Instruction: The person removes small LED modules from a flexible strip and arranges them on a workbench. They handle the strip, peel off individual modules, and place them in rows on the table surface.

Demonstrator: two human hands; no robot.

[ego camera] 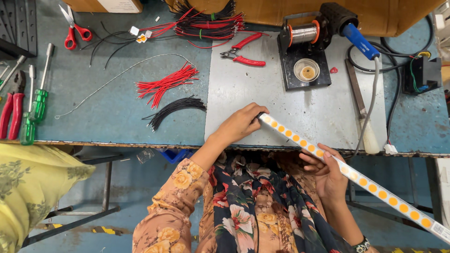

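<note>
Both hands hold a long LED strip [328,158] slanting off the bench edge: left hand [241,124] pinching its end over the grey metal plate [262,89], right hand [328,175] cupped beneath. Blue worn workbench [103,103] carries red wires [166,84].

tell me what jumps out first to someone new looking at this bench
A long white strip with orange dots runs diagonally across the lower right, held at its end by the left hand and midway by the right hand. Bundles of red wires and black wires lie left of centre.
</note>
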